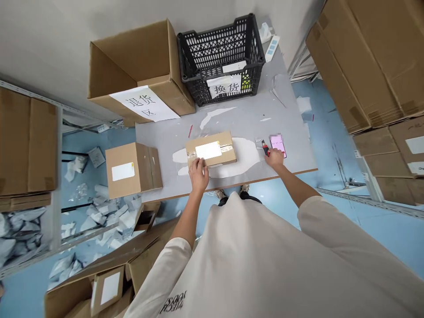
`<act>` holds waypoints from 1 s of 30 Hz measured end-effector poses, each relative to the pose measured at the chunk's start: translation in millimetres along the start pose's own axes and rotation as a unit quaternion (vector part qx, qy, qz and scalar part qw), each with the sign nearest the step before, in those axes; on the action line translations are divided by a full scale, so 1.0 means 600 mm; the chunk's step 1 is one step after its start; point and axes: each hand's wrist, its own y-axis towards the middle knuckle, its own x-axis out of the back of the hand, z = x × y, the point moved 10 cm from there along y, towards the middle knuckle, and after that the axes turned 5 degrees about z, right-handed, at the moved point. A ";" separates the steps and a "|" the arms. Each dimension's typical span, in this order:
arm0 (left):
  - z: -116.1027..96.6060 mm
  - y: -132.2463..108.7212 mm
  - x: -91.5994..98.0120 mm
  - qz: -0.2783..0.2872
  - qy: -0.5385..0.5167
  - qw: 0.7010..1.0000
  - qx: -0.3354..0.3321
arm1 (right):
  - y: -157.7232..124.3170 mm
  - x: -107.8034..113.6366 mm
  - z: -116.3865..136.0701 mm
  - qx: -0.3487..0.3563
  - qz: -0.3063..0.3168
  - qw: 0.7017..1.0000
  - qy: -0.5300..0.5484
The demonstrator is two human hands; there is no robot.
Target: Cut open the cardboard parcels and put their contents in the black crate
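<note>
Hands: the left hand (198, 175) lies on the near left edge of a small cardboard box (212, 148), fingers slightly spread and curled, touching the box without wrapping around it. The right hand (275, 157) is curled low at a phone (277, 143) with a pink screen, and a red-and-black cutter (265, 148) lies against its thumb side; whether the fingers grip the cutter or merely touch it, I cannot tell.

The box sits in front of the person on a grey surface (288, 110), label side up, over a white patch (247, 154). It looks stiff and square-cornered, probably easy to lift with one hand, though its contents are hidden, so weight and fragility are uncertain. The shiny tape (227, 149) is likely slick; the plain long sides, pinched between thumb and fingers, should give the surest hold, leaving the white label (205, 151) uncovered.

Farther out, a larger closed box (134, 170) stands at the left edge. Along the back are an open box (180, 84) bearing a paper sign (145, 104) and, just beside it, a black plastic crate (198, 90).
</note>
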 end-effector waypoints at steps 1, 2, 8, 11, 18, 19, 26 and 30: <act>-0.001 0.000 0.001 -0.001 0.001 1.000 0.001 | 0.004 -0.004 0.002 0.004 0.002 1.000 -0.004; -0.002 0.000 0.001 -0.002 0.002 1.000 0.003 | 0.007 -0.008 0.003 0.006 0.002 1.000 -0.008; -0.004 -0.001 0.003 -0.007 0.013 1.000 0.005 | 0.014 -0.018 0.012 0.003 0.008 0.999 -0.040; -0.003 0.001 0.004 -0.004 0.016 1.000 0.008 | 0.011 -0.004 0.008 -0.021 -0.002 1.000 -0.014; 0.000 0.006 0.005 0.012 0.012 1.000 -0.003 | -0.018 0.047 -0.023 -0.107 -0.018 0.924 0.367; 0.000 0.006 0.004 0.013 0.008 1.000 -0.010 | -0.022 0.054 -0.016 -0.102 -0.008 0.901 0.421; 0.004 0.002 -0.002 0.010 0.022 0.996 -0.081 | -0.060 0.145 0.141 0.033 0.085 0.871 0.484; 0.008 -0.002 -0.005 0.001 0.043 0.993 -0.106 | -0.094 0.171 0.288 0.159 0.139 0.899 0.384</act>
